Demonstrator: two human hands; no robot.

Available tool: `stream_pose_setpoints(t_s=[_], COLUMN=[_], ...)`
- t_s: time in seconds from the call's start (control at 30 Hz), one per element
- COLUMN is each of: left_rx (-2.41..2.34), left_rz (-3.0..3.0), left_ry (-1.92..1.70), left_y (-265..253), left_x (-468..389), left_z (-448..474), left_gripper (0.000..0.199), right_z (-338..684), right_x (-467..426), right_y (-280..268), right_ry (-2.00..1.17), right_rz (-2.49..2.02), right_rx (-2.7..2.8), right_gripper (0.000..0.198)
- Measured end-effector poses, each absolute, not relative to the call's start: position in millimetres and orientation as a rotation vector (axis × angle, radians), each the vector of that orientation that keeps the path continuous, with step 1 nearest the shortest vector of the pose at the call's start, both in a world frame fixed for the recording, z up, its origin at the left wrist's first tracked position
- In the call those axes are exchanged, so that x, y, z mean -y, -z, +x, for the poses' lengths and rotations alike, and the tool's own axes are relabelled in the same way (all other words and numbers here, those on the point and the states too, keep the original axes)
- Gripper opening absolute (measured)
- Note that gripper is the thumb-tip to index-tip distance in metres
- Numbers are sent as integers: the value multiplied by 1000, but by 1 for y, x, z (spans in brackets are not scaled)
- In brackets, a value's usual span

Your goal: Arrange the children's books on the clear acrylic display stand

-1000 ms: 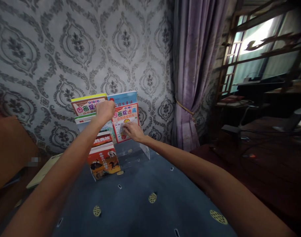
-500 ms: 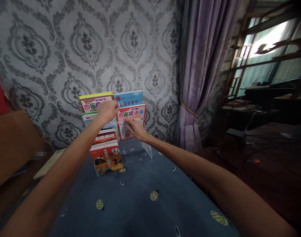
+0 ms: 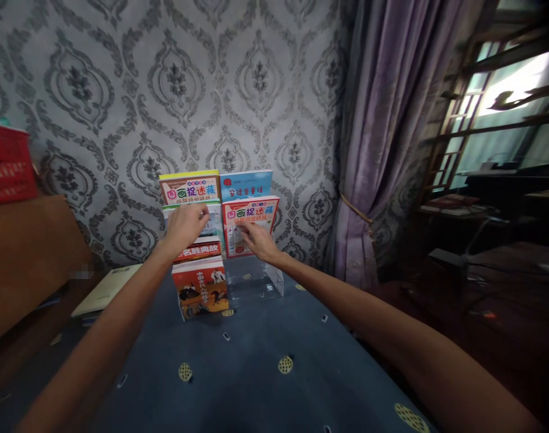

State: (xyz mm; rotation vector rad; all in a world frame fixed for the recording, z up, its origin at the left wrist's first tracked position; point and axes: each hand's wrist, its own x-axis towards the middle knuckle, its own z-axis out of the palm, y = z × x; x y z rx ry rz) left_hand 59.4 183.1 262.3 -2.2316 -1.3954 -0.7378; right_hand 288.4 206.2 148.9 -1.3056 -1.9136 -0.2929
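Observation:
A clear acrylic book rack (image 3: 276, 281) holds books in stepped rows. My left hand (image 3: 187, 225) is in front of a green-edged book (image 3: 214, 218) in the left column, its fingers loosely bent and apart. Above it stands a yellow-topped picture book (image 3: 190, 191). Below are a red book with white lettering (image 3: 202, 250) and an orange-red book with horses (image 3: 201, 290). My right hand (image 3: 257, 240) is at the cover of a red-bordered picture book (image 3: 251, 210), fingers loosely bent; whether they touch it I cannot tell. Behind that is a blue book (image 3: 246, 183).
A blue patterned cloth (image 3: 238, 373) covers the table. On the left are a pale book (image 3: 105, 291), a cardboard box (image 3: 35, 258) and a red basket (image 3: 8, 165). Patterned wallpaper (image 3: 274, 102) backs the rack, with a purple curtain (image 3: 377, 150) to the right.
My left hand has come down from the yellow-topped book to the green-edged book below, uncovering the upper title. My right hand stays at the red-bordered book. The view has shifted slightly left.

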Motion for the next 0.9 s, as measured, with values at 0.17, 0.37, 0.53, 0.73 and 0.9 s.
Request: stream_pose_setpoints(t_s=[0.17,0.37,0.53,0.73,0.9], left_rx=[1496,1616,1833,2058,2326], left_rz=[-2267,-2326,-2169,-1912,-1899], left_ry=[845,1018,1084,658,200], left_y=[-226,-156,-89,-44,-37], left_x=[-172,-160,-154,-182,-224], left_z=[34,-7,-62,-140,-186], left_gripper=[24,25,29,43,72], right_z=[288,290,293,293,286], right_x=[-208,-214,-215,-205,-186], right_y=[-148,-142,-133,-129,-121], right_ry=[298,276,259,231,188], right_rz=[-1303,-1257,-1179,-1185,-1172], right_rx=[1906,1901,1880,1861,1823], right_gripper=[35,36,36,35,34])
